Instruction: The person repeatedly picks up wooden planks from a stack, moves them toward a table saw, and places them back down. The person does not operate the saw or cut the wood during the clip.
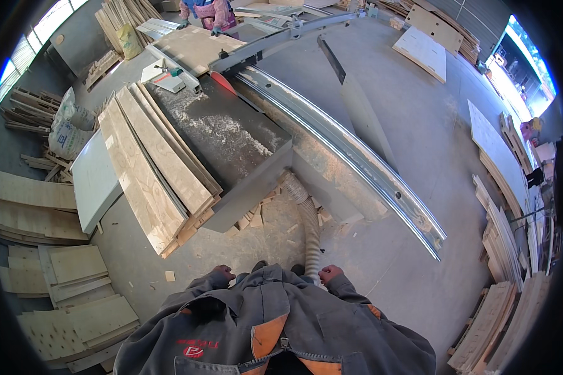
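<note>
Close to my body, on the left of the jacket front, my left hand (224, 272) hangs low with its fingers curled in; nothing shows in it. My right hand (329, 274) is loosely closed on the other side, also without a visible object. Neither touches the saw table (244, 134) ahead, whose dark top carries sawdust. Long plywood strips (147, 165) lie stacked along its left side. A metal sliding rail (350, 159) runs along its right side. Between my hands a ribbed hose (309, 228) drops from under the table to the floor.
Beyond the table, a person in pink sleeves (216, 15) stands at a large board (194, 47). A red guard piece (223, 82) sits by the rail. Plywood stacks (75, 269) stand at left, and more boards (497, 150) at right. Offcuts (256, 215) lie beneath the table.
</note>
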`<state>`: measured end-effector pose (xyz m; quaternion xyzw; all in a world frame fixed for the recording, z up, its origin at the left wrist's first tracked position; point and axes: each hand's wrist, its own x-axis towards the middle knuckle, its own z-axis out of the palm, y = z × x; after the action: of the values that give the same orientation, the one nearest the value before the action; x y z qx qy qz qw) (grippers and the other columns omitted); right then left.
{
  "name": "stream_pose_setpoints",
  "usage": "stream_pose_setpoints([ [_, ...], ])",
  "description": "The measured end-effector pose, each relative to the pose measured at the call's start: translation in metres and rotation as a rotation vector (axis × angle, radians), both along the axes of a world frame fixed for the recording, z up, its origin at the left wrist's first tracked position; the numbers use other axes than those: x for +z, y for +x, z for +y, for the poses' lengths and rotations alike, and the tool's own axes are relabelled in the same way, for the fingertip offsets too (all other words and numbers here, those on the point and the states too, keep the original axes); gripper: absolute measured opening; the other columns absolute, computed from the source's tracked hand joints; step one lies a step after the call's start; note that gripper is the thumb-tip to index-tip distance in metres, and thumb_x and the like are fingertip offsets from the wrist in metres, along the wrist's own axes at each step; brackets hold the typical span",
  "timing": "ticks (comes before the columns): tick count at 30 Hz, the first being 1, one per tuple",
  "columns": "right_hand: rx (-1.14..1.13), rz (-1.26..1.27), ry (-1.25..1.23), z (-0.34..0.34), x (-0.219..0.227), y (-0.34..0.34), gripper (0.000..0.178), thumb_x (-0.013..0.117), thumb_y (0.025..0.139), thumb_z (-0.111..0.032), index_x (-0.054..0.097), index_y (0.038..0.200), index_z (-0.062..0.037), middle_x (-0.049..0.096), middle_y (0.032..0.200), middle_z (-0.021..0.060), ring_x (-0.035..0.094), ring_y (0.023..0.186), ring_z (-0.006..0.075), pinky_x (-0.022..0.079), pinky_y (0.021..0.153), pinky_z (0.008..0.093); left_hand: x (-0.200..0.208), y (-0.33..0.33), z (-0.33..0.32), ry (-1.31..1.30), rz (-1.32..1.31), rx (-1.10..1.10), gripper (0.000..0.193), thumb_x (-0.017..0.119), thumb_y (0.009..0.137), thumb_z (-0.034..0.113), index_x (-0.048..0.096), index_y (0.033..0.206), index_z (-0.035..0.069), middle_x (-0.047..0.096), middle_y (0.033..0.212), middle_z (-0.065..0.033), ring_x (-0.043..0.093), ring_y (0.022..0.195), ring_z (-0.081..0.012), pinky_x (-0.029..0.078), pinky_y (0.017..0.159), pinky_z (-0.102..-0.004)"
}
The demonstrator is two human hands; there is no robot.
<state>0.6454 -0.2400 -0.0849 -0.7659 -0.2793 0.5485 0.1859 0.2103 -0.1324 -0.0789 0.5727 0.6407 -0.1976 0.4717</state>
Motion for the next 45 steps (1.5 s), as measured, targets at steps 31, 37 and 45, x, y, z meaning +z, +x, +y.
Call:
stream_pose_setpoints([
  [31, -0.019, 0.038, -0.034, 0.002, -0.001, 0.002, 0.033, 0.070, 0.074, -0.018, 0.061, 0.095, 0.0049, 0.066, 0.078, 0.0147, 0.065, 0.063, 0.0191, 0.054, 0.058, 0.0312, -0.008, 0.000, 0.003, 0.058, -0.052, 0.090, 0.060, 0.071, 0.066, 0.036, 0.059, 0.113, 0.001, 0.062, 0.106, -0.0202, 0.060, 0.100, -0.0308, 0.048, 0.086, -0.0348],
  [37, -0.020, 0.040, -0.024, -0.001, -0.009, 0.004, 0.030, 0.069, 0.074, -0.019, 0.061, 0.092, 0.0039, 0.066, 0.077, 0.0142, 0.065, 0.062, 0.0187, 0.054, 0.058, 0.0306, -0.023, -0.003, 0.006, 0.047, -0.033, 0.066, 0.059, 0.070, 0.067, 0.036, 0.059, 0.113, 0.001, 0.061, 0.108, -0.0198, 0.060, 0.101, -0.0292, 0.048, 0.087, -0.0343],
  [45, -0.019, 0.024, -0.009, 0.000, -0.014, 0.005, 0.029, 0.069, 0.074, -0.019, 0.061, 0.090, 0.0034, 0.065, 0.075, 0.0142, 0.065, 0.061, 0.0190, 0.053, 0.057, 0.0310, -0.033, -0.005, 0.005, 0.036, -0.031, 0.074, 0.059, 0.070, 0.067, 0.036, 0.058, 0.113, 0.001, 0.061, 0.108, -0.0192, 0.059, 0.101, -0.0292, 0.048, 0.086, -0.0337],
])
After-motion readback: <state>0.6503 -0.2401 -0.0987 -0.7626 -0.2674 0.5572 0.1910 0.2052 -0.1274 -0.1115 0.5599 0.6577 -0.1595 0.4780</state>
